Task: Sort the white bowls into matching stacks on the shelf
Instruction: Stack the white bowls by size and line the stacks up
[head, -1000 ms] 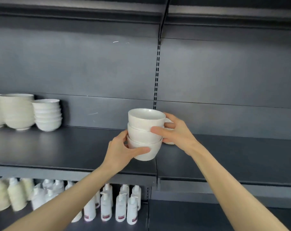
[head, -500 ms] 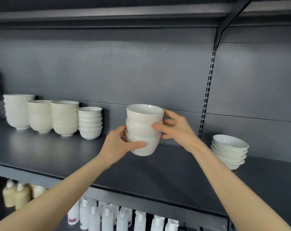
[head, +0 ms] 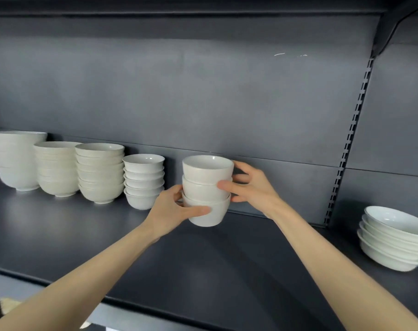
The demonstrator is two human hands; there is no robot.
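Gripping left hand [head: 172, 209]: it was clamped on the held stack [head: 206, 187] from nine o'clock, with the thumb laid across the front of the bottom bowl and the fingers curled behind it.
Right hand [head: 251, 187]: it was closed round the same stack from three o'clock, with the thumb pressed on the middle bowl's front and the fingers curved round the back.
Held stack: three deep white bowls were nested upright. The stack was kept low over the shelf [head: 227, 259], and whether its foot touched the board could not be told.
Small stack [head: 143, 182]: several small white bowls were stood at nine o'clock of the held stack, just beside the left hand.
Third stack [head: 100, 174]: wider cream bowls were piled next to the small stack, further out at nine o'clock.
Second stack [head: 57, 170]: similar cream bowls were set against the third stack's far side.
Tall stack [head: 16, 161]: the largest white bowls were placed at the row's end, by the frame's nine o'clock edge.
Shallow stack [head: 394, 240]: wide, shallow white bowls were piled at four o'clock of the held stack, well apart from it.
Back panel [head: 203, 103]: dark grey sheet was seen behind every stack.
Slotted upright [head: 346, 144]: it was fixed at two o'clock of the right hand.
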